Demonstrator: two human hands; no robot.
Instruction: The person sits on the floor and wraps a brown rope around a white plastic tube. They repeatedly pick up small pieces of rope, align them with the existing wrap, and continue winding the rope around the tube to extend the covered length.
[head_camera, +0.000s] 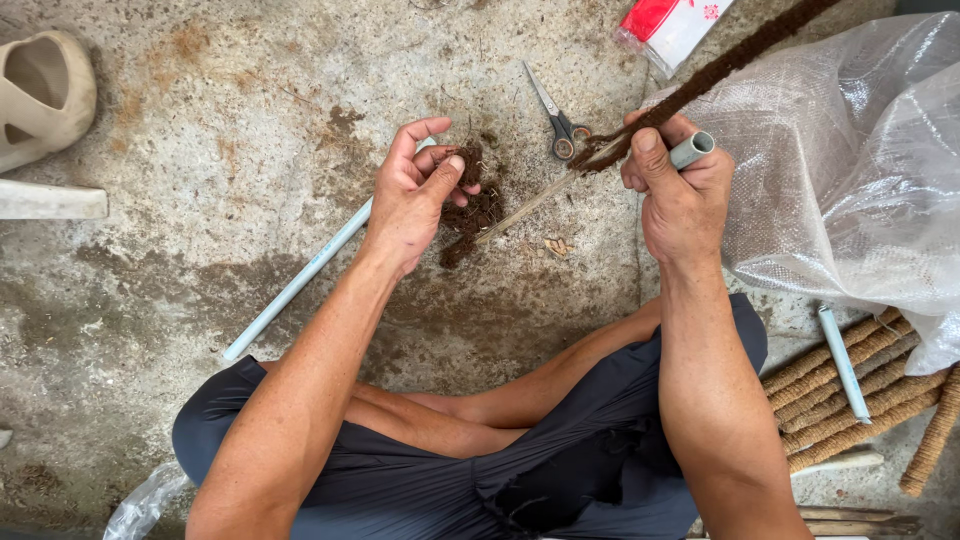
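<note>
My left hand (413, 190) pinches a clump of dark brown coir fibre (470, 205) between thumb and fingers, just above the concrete floor. My right hand (678, 185) is closed around a short grey pipe (692, 149) together with the end of a long fibre-wrapped stick (735, 55) that runs up to the right. A thin bare stick (530, 205) pokes out of the wrap toward the fibre clump. Small scissors (558, 122) lie on the floor between the hands, a little farther away.
A long grey pipe (290, 285) lies on the floor under my left wrist. A clear woven plastic sack (860, 170) sits at right, with finished coir-wrapped sticks (850, 390) and a short pipe (843, 362) beside it. A beige clog (40, 95) is at top left, a red-white packet (672, 25) at top.
</note>
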